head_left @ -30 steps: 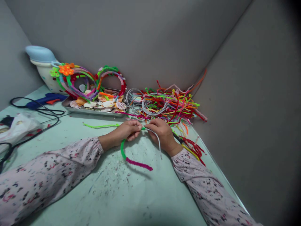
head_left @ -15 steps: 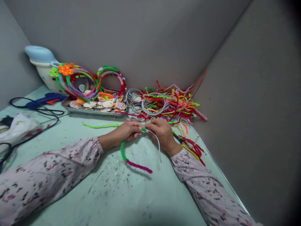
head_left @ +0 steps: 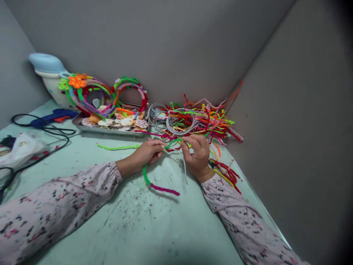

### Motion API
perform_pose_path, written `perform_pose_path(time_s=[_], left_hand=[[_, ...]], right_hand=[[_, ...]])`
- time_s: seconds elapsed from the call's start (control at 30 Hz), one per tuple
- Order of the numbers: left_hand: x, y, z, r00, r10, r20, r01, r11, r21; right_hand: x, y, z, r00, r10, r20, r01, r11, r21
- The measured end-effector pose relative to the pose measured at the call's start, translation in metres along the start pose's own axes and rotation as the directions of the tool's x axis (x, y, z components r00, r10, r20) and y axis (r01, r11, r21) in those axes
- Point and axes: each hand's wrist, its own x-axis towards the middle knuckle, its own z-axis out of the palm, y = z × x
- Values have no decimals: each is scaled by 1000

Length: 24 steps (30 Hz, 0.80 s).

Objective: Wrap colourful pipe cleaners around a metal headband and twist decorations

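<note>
My left hand (head_left: pixel 147 152) pinches a grey wire (head_left: pixel 182 162) whose bare end curves down on the right. Below that hand hangs the covered part of the wire, wrapped in green fuzz, then a magenta stretch (head_left: pixel 165 190) at its tip. My right hand (head_left: pixel 196 154) pinches a green pipe cleaner (head_left: pixel 173 142), which runs from the left fingertips across to the right ones. Its far end seems to stick out behind the right hand. A lime pipe cleaner (head_left: pixel 118 148) lies on the table left of my left hand.
Behind my hands are coiled grey wire (head_left: pixel 182 127) and a heap of coloured pipe cleaners (head_left: pixel 212 117). A metal tray (head_left: pixel 110 130) holds shells and fuzzy hoops (head_left: pixel 129 84). Scissors with yellow handles (head_left: pixel 223 177) lie by my right wrist. A black cable (head_left: pixel 67 138) loops at left.
My right hand has moved slightly right and up, drawing the green pipe cleaner out from the left fingertips. The magenta end has risen a little.
</note>
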Motion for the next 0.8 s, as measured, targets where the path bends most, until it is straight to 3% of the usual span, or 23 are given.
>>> perform_pose_path(time_s=[0.17, 0.27, 0.4, 0.57, 0.8], left_hand=[[0, -2, -1, 999, 40, -6, -39, 999, 23], [-1, 0, 0, 999, 43, -10, -42, 999, 31], [-1, 1, 2, 999, 37, -13, -37, 999, 31], [0, -1, 2, 1000, 17, -16, -17, 999, 38], [-3, 4, 4, 999, -12, -33, 13, 999, 30]], right_hand=[[-1, -5, -2, 974, 5, 225, -62, 967, 247], [-2, -7, 0, 935, 125, 331, -231, 924, 303], [-3, -9, 5, 835, 265, 483, -478, 783, 397], [-4, -9, 11, 719, 373, 586, -662, 624, 415], [-5, -9, 13, 627, 426, 652, -749, 561, 354]])
